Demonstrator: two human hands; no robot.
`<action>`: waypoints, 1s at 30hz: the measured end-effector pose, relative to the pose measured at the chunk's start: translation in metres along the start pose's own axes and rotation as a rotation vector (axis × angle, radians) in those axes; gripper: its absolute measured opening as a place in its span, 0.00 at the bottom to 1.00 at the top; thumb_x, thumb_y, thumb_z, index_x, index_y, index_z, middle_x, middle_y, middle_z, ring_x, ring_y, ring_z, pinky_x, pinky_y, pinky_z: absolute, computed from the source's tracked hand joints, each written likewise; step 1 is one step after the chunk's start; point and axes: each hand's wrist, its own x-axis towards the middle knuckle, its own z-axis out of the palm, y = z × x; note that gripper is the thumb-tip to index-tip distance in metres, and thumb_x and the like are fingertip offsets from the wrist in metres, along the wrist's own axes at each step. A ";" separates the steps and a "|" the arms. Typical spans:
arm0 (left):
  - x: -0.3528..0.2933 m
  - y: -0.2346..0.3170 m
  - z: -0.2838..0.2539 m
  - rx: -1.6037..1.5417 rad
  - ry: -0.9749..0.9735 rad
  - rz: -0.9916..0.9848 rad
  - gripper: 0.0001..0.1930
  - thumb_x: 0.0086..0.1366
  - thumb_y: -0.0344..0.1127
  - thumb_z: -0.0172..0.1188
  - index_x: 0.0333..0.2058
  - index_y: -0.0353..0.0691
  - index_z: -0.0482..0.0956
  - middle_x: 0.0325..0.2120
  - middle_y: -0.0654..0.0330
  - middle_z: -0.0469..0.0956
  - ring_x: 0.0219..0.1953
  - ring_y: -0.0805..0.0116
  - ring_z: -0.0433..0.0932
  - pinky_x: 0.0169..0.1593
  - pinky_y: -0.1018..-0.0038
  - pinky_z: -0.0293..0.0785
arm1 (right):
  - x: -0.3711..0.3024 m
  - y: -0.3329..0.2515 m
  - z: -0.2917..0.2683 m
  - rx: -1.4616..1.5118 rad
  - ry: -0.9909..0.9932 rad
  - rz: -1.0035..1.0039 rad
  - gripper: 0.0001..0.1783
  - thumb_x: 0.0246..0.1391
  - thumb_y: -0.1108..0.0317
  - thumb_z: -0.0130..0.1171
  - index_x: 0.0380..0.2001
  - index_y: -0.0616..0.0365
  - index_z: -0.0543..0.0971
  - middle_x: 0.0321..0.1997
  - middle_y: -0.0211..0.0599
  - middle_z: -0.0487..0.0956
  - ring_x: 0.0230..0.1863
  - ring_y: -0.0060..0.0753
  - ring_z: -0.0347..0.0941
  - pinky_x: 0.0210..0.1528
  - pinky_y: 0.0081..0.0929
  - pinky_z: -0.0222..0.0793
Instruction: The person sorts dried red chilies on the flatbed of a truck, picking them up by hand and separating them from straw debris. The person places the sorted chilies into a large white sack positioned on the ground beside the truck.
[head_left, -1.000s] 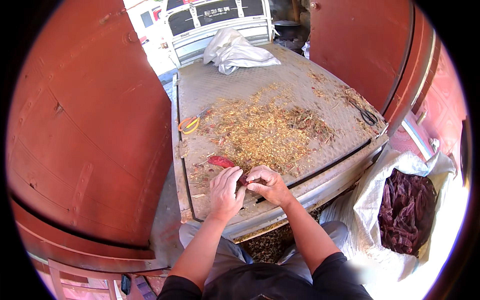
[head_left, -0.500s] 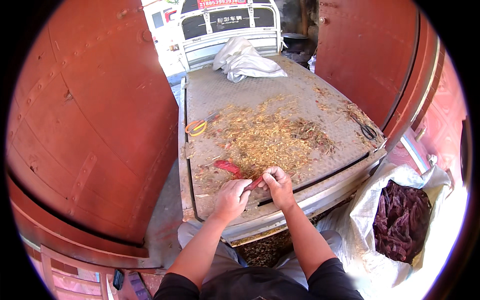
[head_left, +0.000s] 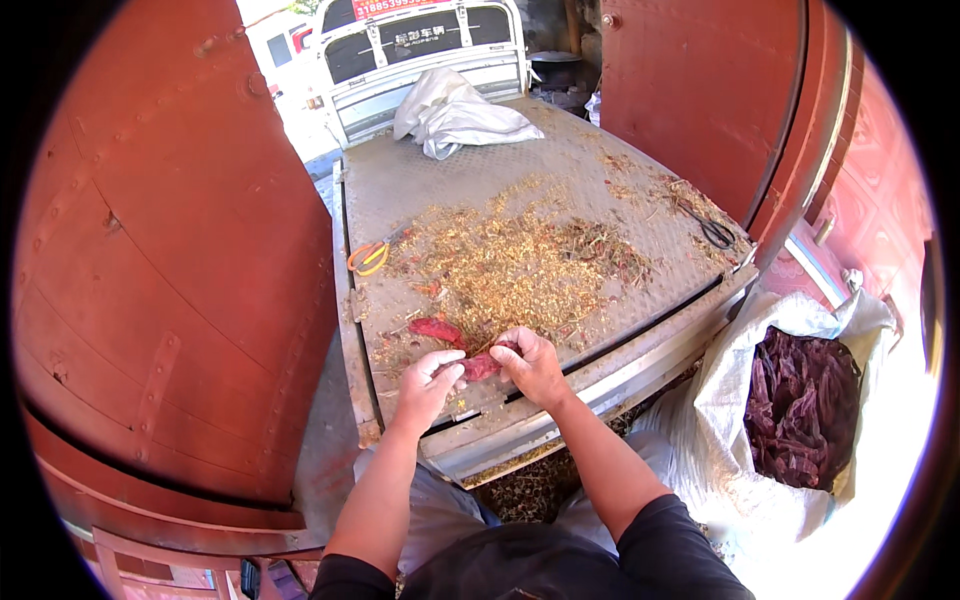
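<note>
A dried red chili pepper (head_left: 481, 367) is stretched level between my two hands, just above the near edge of the truck bed (head_left: 400, 172). My left hand (head_left: 424, 386) pinches its left end, and my right hand (head_left: 533, 370) grips the right end with thumb and fingers. Another red pepper piece (head_left: 435, 329) lies on the bed just beyond my left hand. Past both hands spreads a layer of yellow seeds (head_left: 520, 265) mixed with stems and red scraps.
Orange-handled scissors (head_left: 370, 257) lie at the bed's left edge, and dark-handled scissors (head_left: 716, 233) at the right. A white sack (head_left: 452, 118) is crumpled at the far end. An open woven sack (head_left: 722, 425) of dark dried peppers (head_left: 802, 410) stands low at right. Red metal doors (head_left: 170, 240) flank the truck.
My hands have moved apart, so more of the pepper shows between them, now held level. The whole view has shifted slightly; the things on the bed lie as before.
</note>
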 end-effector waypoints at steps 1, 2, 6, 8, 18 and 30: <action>0.000 -0.002 -0.002 0.002 -0.005 -0.003 0.13 0.70 0.32 0.61 0.50 0.33 0.81 0.34 0.63 0.83 0.33 0.76 0.82 0.36 0.78 0.75 | -0.002 -0.001 0.001 0.008 0.010 0.012 0.09 0.64 0.66 0.63 0.36 0.60 0.77 0.27 0.29 0.77 0.22 0.18 0.73 0.27 0.21 0.71; 0.001 -0.003 -0.004 -0.028 -0.002 -0.016 0.13 0.71 0.32 0.61 0.50 0.33 0.81 0.34 0.62 0.83 0.32 0.75 0.82 0.36 0.78 0.75 | -0.003 -0.004 0.001 0.022 0.015 0.028 0.09 0.64 0.66 0.63 0.36 0.60 0.77 0.27 0.29 0.77 0.22 0.18 0.73 0.27 0.21 0.70; 0.003 -0.004 -0.007 -0.127 0.067 -0.094 0.12 0.70 0.33 0.62 0.47 0.32 0.80 0.33 0.60 0.82 0.30 0.74 0.81 0.33 0.77 0.74 | 0.000 -0.013 -0.002 -0.038 -0.010 0.032 0.12 0.64 0.64 0.61 0.36 0.63 0.76 0.26 0.31 0.76 0.21 0.19 0.73 0.26 0.23 0.71; 0.007 -0.013 -0.006 -0.167 0.088 -0.062 0.10 0.70 0.32 0.61 0.45 0.33 0.79 0.32 0.61 0.81 0.28 0.75 0.79 0.32 0.78 0.74 | 0.003 -0.007 -0.006 -0.073 -0.044 0.034 0.13 0.65 0.62 0.60 0.37 0.64 0.76 0.25 0.32 0.76 0.21 0.20 0.73 0.26 0.25 0.71; 0.004 -0.002 -0.005 -0.138 -0.003 0.031 0.11 0.73 0.35 0.59 0.46 0.34 0.80 0.32 0.63 0.80 0.30 0.76 0.79 0.35 0.80 0.72 | 0.004 -0.023 -0.026 -0.314 -0.155 0.000 0.14 0.62 0.59 0.63 0.38 0.62 0.80 0.30 0.43 0.81 0.28 0.37 0.79 0.33 0.34 0.74; -0.001 0.009 -0.005 -0.210 0.022 0.025 0.15 0.76 0.39 0.54 0.52 0.34 0.76 0.33 0.59 0.82 0.32 0.72 0.80 0.38 0.76 0.73 | 0.000 -0.002 -0.030 -0.230 -0.103 0.089 0.14 0.64 0.59 0.62 0.40 0.61 0.80 0.28 0.34 0.79 0.27 0.25 0.77 0.33 0.27 0.73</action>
